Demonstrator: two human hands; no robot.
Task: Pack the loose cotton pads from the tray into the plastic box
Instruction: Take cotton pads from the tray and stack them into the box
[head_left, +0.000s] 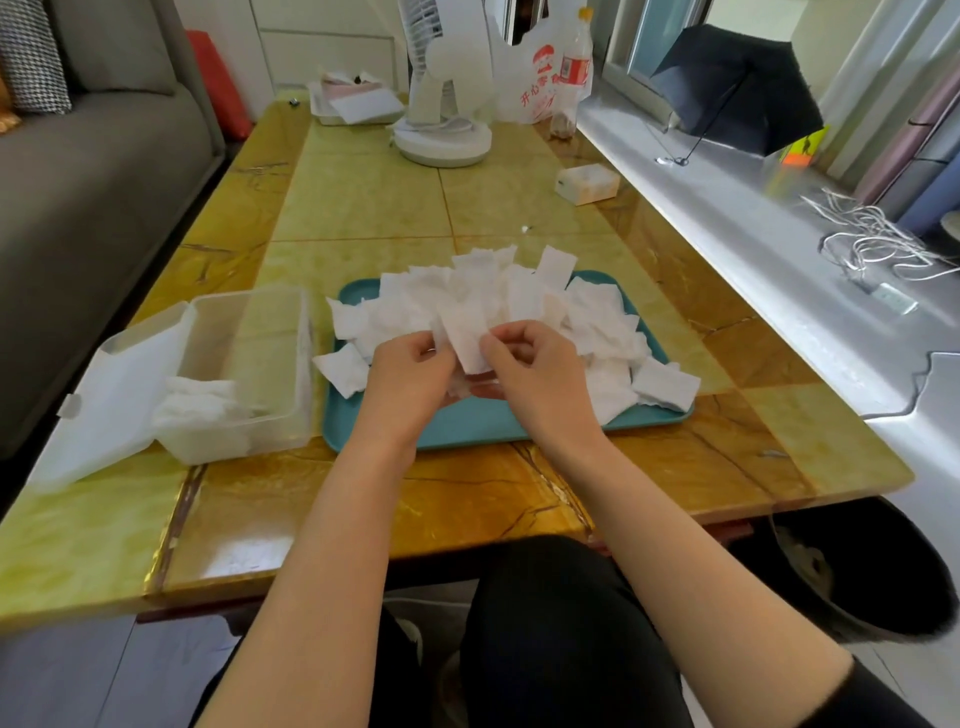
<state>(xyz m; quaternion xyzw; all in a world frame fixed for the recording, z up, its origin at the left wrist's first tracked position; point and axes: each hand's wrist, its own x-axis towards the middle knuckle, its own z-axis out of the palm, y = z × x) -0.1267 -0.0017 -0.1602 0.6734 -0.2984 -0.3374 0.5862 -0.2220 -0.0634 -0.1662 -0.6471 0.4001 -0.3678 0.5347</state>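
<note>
Nearby, plastic box (270, 332) (lid (114, 384) open), fan (444, 104) beyond tray (467, 423)

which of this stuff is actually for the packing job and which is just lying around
For the job: cotton pads, tray, plastic box, left hand and right hand, both pinching pads.
Lying about: fan, bottle, plastic bag, small carton, umbrella, cables.

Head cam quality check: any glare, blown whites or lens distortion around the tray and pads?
Head view: daylight washes out the grey window sill. Sheen streaks the glossy yellow-green marble table. The white cotton pads piled on the teal plastic tray are nearly blown out, so their edges are hard to separate. Wide-angle distortion curves the table edges. The left hand and right hand, both pinching pads, look slightly soft.
</note>
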